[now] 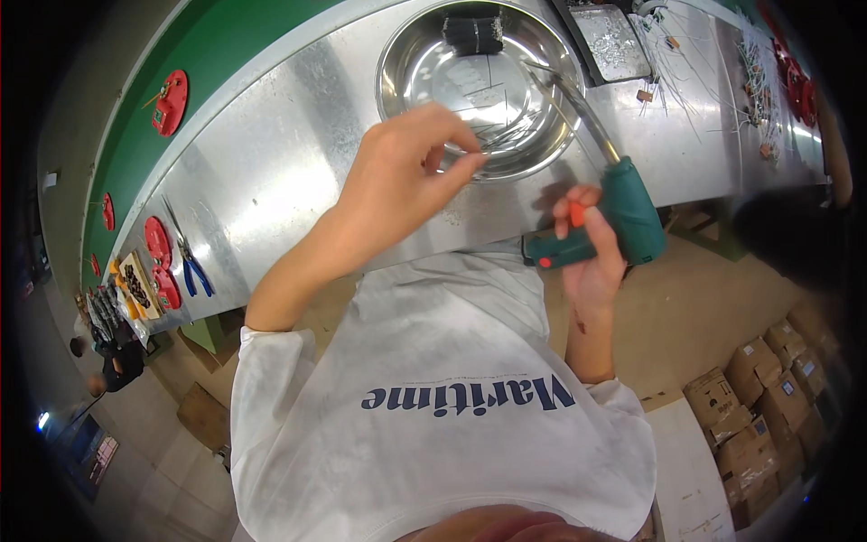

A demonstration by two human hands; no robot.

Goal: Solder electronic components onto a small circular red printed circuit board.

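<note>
My left hand (406, 172) is over the near rim of a round steel bowl (390, 77), slightly blurred. Its thumb and forefinger come together in a pinch beside thin dark wire pieces (515, 135) in the bowl. Whatever lies between the fingertips is too fine to make out. In my right hand (591, 239) is a green pistol-shaped soldering gun (635, 212), with my fingers at its orange trigger (576, 214). The gun's metal barrel slants up and left, its tip above the bowl's right side. A tied black bundle (472, 34) sits at the bowl's far side.
Blue-handled long-nose pliers (191, 262) lie on the metal bench (262, 172) at left, near several red round parts (169, 104). A dark-edged tray (610, 43) and loose wires with small components (691, 72) are at right. Cardboard boxes (750, 397) stand on the floor.
</note>
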